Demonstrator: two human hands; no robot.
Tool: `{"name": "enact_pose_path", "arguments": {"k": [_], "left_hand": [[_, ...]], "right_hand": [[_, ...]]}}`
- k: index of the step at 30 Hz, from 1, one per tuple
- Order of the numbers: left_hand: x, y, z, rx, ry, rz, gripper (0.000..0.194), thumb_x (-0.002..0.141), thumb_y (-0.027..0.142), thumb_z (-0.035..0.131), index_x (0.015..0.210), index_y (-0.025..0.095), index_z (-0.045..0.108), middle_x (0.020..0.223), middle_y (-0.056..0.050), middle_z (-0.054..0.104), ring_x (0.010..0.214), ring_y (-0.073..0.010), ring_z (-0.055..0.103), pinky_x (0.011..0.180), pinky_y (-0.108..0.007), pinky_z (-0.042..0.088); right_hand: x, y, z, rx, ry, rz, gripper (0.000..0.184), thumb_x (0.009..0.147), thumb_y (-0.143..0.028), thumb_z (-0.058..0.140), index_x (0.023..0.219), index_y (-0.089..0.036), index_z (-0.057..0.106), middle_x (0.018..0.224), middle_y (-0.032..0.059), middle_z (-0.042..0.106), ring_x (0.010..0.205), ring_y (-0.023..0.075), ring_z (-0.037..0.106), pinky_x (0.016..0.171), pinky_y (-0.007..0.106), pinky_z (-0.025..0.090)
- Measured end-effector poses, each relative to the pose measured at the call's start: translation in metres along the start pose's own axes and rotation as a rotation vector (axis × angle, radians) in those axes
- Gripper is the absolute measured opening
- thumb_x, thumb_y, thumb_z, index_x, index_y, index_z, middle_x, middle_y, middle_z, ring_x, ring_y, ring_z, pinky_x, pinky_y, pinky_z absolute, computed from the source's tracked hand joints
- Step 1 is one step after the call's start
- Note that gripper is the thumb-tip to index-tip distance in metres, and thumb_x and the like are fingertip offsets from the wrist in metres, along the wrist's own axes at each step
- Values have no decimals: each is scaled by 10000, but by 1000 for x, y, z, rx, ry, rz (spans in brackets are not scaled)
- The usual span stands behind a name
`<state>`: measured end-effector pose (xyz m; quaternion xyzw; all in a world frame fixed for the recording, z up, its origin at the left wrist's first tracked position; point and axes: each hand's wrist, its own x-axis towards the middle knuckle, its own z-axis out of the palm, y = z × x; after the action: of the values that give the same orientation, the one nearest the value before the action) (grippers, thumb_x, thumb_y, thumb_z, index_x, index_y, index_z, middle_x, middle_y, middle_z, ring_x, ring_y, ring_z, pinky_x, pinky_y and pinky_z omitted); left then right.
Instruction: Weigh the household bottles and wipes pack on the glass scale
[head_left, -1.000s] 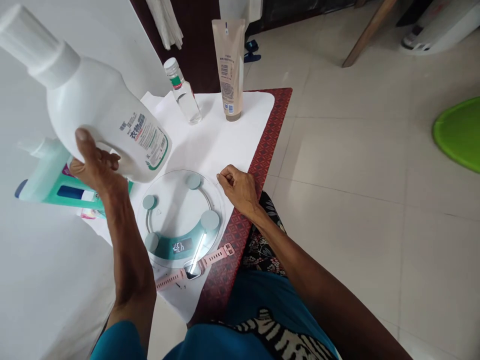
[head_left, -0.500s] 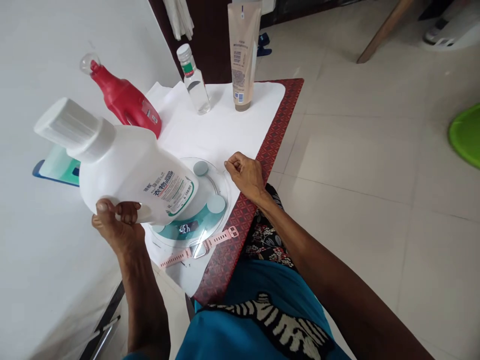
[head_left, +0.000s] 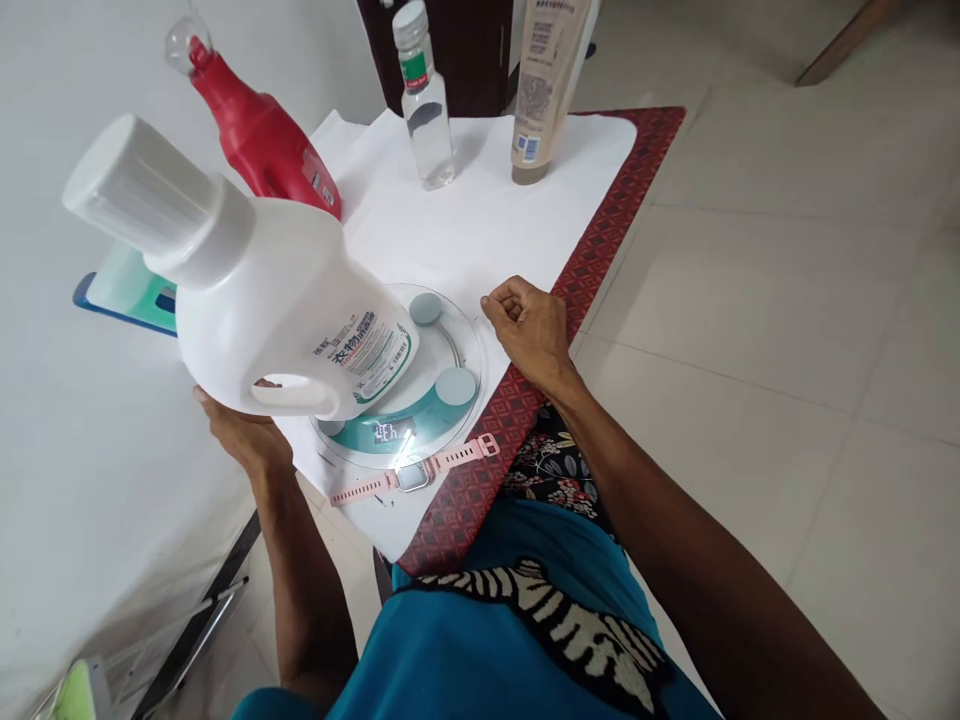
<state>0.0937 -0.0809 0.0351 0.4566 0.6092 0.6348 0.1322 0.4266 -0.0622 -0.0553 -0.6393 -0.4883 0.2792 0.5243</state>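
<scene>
A big white jug of laundry liquid (head_left: 292, 270) with a white cap and a printed label stands on a round glass scale (head_left: 405, 425) with a teal band and lit digits. My left hand (head_left: 247, 425) is at the jug's lower side, partly hidden behind it. A stretched finger shows below the jug, and a fingertip shows through the handle opening; the fingers are not wrapped round the handle. On the table to the right of the scale, my right hand (head_left: 532, 325) rests with its fingers curled in and nothing visible in them.
A pink-strapped watch (head_left: 412, 475) lies before the scale. Behind stand a red bottle (head_left: 270, 140), a clear bottle (head_left: 429, 140) and a beige tube (head_left: 541, 100). A blue-green object (head_left: 127, 295) is behind the jug. The table has a red patterned edge (head_left: 600, 250).
My left hand has loosened from the jug's handle and slipped down behind the jug. The view has shifted, so the table things appear further right. My right hand stays curled by the scale.
</scene>
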Motion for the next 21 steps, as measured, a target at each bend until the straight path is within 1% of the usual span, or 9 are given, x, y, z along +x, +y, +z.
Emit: {"name": "enact_pose_path", "arguments": {"k": [1,3,6,8,11,14,17,19,21], "left_hand": [[0,-16,-4,-18,72,-72,421,947,655,559,913,235,558,823,-25,559,775,-185,602,701,-325,563],[-4,-47,-12,-45,128,-161,397,870,593,660,824,232,500,717,17,476,643,-137,493,588,-266,462],[-11,-78,-20,10,84,-159,498,860,590,649,692,248,329,585,64,309,534,-95,303,502,-244,302],[-13,-88,-23,50,79,-152,526,866,570,658,653,249,299,550,64,306,522,-92,296,497,-247,279],[-13,-93,-24,105,76,-153,496,865,514,678,617,237,349,539,49,365,524,-94,345,506,-243,293],[-12,-93,-25,127,74,-154,468,866,468,665,606,229,358,542,48,359,533,-93,323,512,-240,278],[-14,-91,-26,146,68,-153,465,876,463,671,621,225,363,568,47,346,556,-94,308,516,-240,259],[-17,-87,-25,152,69,-152,459,904,512,652,656,225,395,609,38,372,585,-104,343,532,-242,299],[-20,-79,-23,124,84,-147,453,937,593,609,730,221,455,684,15,444,652,-128,443,590,-250,403]], "right_hand": [[0,0,0,-6,-3,0,171,949,-306,649,799,-246,596,718,-11,662,652,154,573,683,322,439],[0,1,0,-18,-11,-1,174,953,-313,651,800,-246,600,711,-13,653,650,155,569,683,323,438],[-1,1,0,-24,-8,-5,175,950,-319,652,801,-246,597,709,-12,646,644,156,563,677,326,434],[-2,2,0,-31,1,-13,182,954,-333,648,802,-248,594,708,-10,646,640,159,560,670,327,430],[-2,2,-1,-62,6,-21,207,963,-373,648,803,-254,592,691,-8,644,626,163,548,659,328,434],[-2,2,-1,-70,-1,-21,221,971,-384,649,801,-258,585,687,-10,644,617,162,549,662,333,445],[-3,1,-1,-66,-3,-15,212,968,-349,654,793,-257,576,684,-13,638,615,161,557,678,340,457],[-3,0,-1,-64,0,-4,206,960,-331,661,788,-258,575,678,-11,633,612,164,559,679,344,461],[-3,0,-1,-64,1,4,208,955,-331,668,784,-262,573,675,-6,633,606,171,564,674,349,462]]}}
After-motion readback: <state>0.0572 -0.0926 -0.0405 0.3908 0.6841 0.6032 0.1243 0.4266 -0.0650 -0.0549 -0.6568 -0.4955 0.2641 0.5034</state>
